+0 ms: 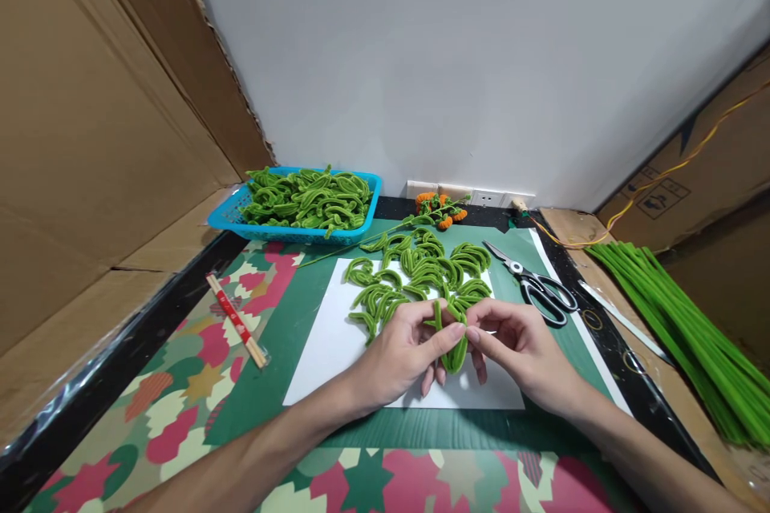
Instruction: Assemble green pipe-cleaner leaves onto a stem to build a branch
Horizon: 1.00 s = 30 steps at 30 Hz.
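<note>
Head view showed a worktop [653, 393] covered by a patterned sheet [415, 481] and a green mat [258, 385], with white paper [325, 337] on top. A pale wall [421, 56] stood behind, cardboard [108, 72] at the left. Over the paper, the left hand [415, 345] and right hand [511, 337] each had a closed grip (thumb against fingers) on one green fuzzy bunch [455, 357].

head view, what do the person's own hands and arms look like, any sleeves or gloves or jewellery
The left hand and right hand are bare, with no gloves and no rings on the fingers that show. The left forearm and right forearm are uncovered: no sleeve, watch or bracelet in view. Some fingers are partly hidden.
</note>
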Tool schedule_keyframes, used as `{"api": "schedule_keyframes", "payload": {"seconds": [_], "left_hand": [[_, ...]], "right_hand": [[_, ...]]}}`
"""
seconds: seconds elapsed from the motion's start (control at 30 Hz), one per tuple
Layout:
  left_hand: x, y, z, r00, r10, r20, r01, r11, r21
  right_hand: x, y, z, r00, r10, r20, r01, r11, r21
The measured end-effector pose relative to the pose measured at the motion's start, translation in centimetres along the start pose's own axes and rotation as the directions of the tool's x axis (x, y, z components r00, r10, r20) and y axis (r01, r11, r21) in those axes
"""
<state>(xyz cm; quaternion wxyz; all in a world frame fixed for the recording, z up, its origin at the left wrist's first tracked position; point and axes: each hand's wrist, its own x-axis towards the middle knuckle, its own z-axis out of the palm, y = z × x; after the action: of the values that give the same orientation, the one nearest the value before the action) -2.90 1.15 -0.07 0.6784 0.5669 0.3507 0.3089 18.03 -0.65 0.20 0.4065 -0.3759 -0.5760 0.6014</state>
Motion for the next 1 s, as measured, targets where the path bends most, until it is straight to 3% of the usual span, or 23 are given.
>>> {"api": "schedule_keyframes", "payload": {"seconds": [0.17, 0.33, 0.5, 0.7, 0.83, 1.0], "left_hand": [[0.0, -0.3, 0.2, 0.999, -0.028, 0.024, 0.029, 0.996, -0.087], [0.2, -0.3, 0.3, 0.998, 0.015, 0.059, -0.004, 0.985, -0.173], [0.2, -0.7, 0.2, 1.000, 0.026, 0.007, -0.025, 0.991, -0.129], [-0.3, -0.8, 0.2, 0.998, -0.047, -0.041, 0.047, 0.999, -0.014], [-0.6, -0.1, 0.3, 0.999, -0.012, -0.037, 0.014, 0.999, 0.051], [-0.7, -0.4, 0.4, 1.000, 0.009, 0.000, -0.009, 1.000, 0.029]], "right_hand": [[-0.3, 0.4, 0.1, 0.999, -0.022, -0.042, 0.018, 0.996, -0.082], [-0.3, 0.6, 0.2, 0.987, -0.128, -0.096, 0.112, 0.981, -0.157], [-0.6, 1.1, 0.2, 0.971, -0.219, -0.099, 0.184, 0.943, -0.278], [-0.7, 1.7, -0.1, 0.956, -0.285, -0.071, 0.234, 0.884, -0.405], [-0.5, 1.5, -0.1, 0.946, -0.321, -0.052, 0.263, 0.850, -0.457], [-0.3, 0.8, -0.1, 0.881, -0.470, -0.053, 0.369, 0.752, -0.546]]}}
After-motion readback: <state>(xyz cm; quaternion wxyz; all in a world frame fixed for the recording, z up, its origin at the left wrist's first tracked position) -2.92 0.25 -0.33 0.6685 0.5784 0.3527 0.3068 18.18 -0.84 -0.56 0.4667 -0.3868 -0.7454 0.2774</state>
